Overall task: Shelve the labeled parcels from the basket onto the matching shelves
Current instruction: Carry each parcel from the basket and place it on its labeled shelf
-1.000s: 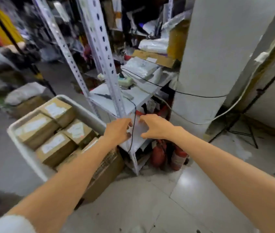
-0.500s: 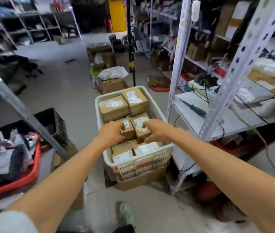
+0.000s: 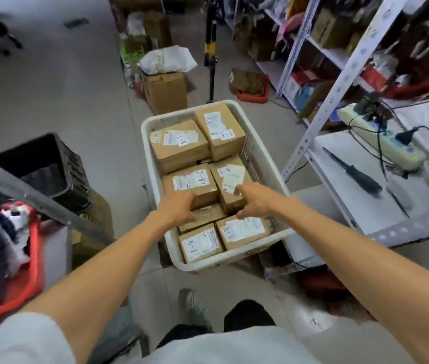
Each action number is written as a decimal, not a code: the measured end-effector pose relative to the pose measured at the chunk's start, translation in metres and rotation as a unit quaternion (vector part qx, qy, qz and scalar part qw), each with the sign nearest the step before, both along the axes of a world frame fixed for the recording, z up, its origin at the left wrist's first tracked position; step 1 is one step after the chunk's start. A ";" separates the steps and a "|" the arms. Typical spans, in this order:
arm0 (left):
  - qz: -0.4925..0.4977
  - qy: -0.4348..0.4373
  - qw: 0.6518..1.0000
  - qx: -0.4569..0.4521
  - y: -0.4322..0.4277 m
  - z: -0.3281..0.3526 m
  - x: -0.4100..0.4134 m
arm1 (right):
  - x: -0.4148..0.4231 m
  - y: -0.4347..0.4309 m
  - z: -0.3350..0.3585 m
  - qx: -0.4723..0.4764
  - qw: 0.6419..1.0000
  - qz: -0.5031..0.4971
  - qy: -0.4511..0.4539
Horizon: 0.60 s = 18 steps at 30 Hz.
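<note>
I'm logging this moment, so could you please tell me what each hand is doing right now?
Left hand: resting on the A-2 parcel, grip cannot be told.
Right hand: fingers curled on an A-1 parcel, grip cannot be told.

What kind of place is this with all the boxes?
Probably a parcel storeroom or small warehouse. A white basket holds cardboard parcels labeled with codes like A-1 and A-2, metal shelving stands packed with goods, and more boxes sit on the floor.
</note>
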<state>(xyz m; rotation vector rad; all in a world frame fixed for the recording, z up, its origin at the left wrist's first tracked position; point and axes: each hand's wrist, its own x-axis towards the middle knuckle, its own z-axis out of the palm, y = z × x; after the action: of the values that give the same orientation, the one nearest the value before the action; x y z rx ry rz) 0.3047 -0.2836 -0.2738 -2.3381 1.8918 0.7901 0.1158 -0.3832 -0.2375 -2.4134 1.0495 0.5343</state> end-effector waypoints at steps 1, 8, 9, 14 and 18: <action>0.003 0.007 1.000 0.008 -0.002 -0.009 0.004 | 0.003 0.000 -0.010 0.013 1.000 0.003 0.012; 0.021 0.058 0.995 0.074 -0.011 -0.073 0.003 | 0.008 -0.022 -0.084 0.076 0.994 0.018 0.082; 0.026 0.063 0.994 0.085 -0.010 -0.083 0.001 | 0.008 -0.025 -0.095 0.082 0.992 0.028 0.091; 0.063 0.109 0.981 0.151 -0.001 -0.131 -0.010 | 0.002 -0.041 -0.161 0.075 0.989 0.060 0.116; 0.096 0.120 0.977 0.151 -0.011 -0.165 -0.019 | -0.009 -0.059 -0.207 0.045 0.990 0.059 0.121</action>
<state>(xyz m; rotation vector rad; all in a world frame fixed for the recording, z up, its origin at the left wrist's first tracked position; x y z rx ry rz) 0.2858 -0.2942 -0.4387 -2.3389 1.4958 1.3287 0.1063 -0.4425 -0.4444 -2.3835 0.9573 0.9138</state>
